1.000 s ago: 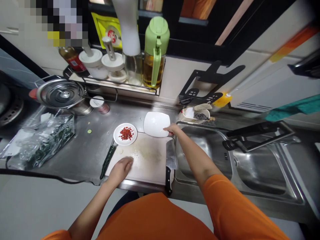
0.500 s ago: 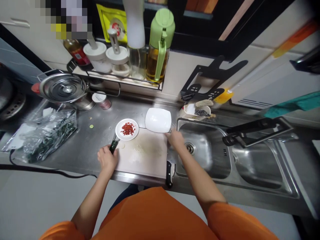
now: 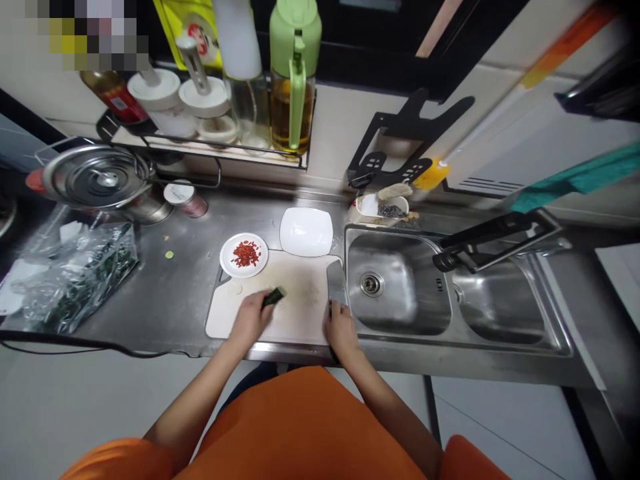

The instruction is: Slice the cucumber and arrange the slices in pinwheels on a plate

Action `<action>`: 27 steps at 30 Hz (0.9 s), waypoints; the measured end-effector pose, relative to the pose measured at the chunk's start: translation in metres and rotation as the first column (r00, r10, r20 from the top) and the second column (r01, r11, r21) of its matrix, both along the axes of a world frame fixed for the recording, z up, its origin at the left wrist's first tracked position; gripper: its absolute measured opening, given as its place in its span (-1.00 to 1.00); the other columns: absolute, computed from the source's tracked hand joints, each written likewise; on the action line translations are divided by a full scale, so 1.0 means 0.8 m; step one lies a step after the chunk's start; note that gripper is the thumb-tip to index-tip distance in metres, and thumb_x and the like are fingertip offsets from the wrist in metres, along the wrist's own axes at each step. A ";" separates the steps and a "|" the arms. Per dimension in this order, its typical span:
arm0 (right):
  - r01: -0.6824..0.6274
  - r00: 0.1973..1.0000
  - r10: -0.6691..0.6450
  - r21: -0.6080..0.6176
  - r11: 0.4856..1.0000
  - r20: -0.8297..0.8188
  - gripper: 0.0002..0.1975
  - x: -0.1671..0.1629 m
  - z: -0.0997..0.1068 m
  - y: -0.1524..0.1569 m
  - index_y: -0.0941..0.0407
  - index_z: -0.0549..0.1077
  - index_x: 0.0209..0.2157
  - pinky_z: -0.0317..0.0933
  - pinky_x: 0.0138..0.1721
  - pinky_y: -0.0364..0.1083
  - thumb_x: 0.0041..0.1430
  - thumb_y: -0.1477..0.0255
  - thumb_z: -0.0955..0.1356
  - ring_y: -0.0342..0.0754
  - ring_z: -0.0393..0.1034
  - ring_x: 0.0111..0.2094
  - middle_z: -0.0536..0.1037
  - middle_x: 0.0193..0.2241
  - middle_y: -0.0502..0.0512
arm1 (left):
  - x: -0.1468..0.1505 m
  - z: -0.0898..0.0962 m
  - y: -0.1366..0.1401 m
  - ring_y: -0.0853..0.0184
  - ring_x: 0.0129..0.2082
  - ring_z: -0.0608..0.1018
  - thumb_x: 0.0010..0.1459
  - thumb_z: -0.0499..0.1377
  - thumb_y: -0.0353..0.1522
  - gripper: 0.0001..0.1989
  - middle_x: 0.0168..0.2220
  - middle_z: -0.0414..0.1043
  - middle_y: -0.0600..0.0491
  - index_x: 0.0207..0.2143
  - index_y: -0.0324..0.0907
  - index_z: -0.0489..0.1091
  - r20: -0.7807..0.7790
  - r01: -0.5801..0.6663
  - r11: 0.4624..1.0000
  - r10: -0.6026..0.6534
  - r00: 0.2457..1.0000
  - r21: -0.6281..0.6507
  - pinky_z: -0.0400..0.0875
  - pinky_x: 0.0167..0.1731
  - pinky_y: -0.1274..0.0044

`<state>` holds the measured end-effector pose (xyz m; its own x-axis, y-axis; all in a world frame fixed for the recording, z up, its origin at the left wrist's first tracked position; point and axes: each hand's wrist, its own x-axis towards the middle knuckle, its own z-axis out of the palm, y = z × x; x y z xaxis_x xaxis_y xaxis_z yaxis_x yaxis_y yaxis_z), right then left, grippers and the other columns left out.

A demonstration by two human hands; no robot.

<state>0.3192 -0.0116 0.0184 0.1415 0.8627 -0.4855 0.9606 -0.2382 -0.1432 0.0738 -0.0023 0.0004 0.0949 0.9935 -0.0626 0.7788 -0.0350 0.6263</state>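
My left hand (image 3: 249,319) is closed around a short dark green piece of cucumber (image 3: 273,297), held over the middle of the white cutting board (image 3: 300,325). At the board's right edge my right hand (image 3: 343,331) grips the handle of a kitchen knife (image 3: 337,280), whose broad blade points away from me. A round white plate (image 3: 226,256) of chopped red pieces (image 3: 247,253) overlaps the board's far left corner. Behind the board lies a bare white rectangular dish (image 3: 306,231). One thin pale slice (image 3: 239,289) rests on the board near the round plate.
To the right is a double steel sink (image 3: 400,280) with a black faucet (image 3: 480,243). A plastic bag of greens (image 3: 95,280), a lidded pot (image 3: 100,177) and a small canister (image 3: 186,199) stand left. Bottles and jars, including a green-topped oil bottle (image 3: 295,80), line the shelf.
My left hand has brought the cucumber piece rightward over the board. My right hand has come back from beside the rectangular dish and taken hold of the knife at the board's right edge.
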 end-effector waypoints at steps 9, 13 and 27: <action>0.163 0.956 -0.054 0.374 0.913 -0.287 -0.50 0.020 0.002 -0.014 0.20 0.23 -0.02 0.18 -0.06 0.01 -0.08 0.62 0.19 0.03 0.26 -0.15 0.31 -0.19 0.22 | 0.053 -0.034 0.011 0.22 -0.20 0.46 0.11 0.09 -0.41 -0.72 -0.24 0.44 -0.07 -0.09 -0.20 0.36 0.005 0.163 0.987 -0.163 0.987 0.003 0.38 -0.14 0.36; 0.036 0.881 0.151 0.380 0.924 -0.449 -0.48 0.009 0.015 -0.017 0.16 0.25 -0.04 0.21 -0.12 -0.03 -0.14 0.64 0.18 -0.01 0.25 -0.19 0.32 -0.23 0.15 | 0.047 -0.035 0.009 0.19 -0.17 0.43 0.13 0.07 -0.41 -0.70 -0.22 0.38 -0.10 -0.06 -0.20 0.35 -0.047 0.161 0.983 -0.157 0.986 0.086 0.37 -0.11 0.32; -0.060 0.839 0.146 0.177 0.982 -0.525 -0.49 -0.018 0.003 -0.005 0.12 0.21 -0.06 0.16 -0.14 -0.07 -0.14 0.66 0.20 -0.08 0.23 -0.22 0.29 -0.21 0.09 | 0.059 -0.038 0.014 0.20 -0.07 0.42 0.16 0.05 -0.41 -0.66 -0.11 0.39 -0.07 0.02 -0.15 0.25 0.056 0.207 0.974 -0.213 0.975 0.096 0.36 -0.04 0.29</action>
<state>0.3049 -0.0155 0.0211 -0.1961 0.9249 -0.3258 0.7426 -0.0769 -0.6653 0.1210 0.0092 -0.0304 0.3030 0.9522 0.0382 0.7057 -0.2511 0.6625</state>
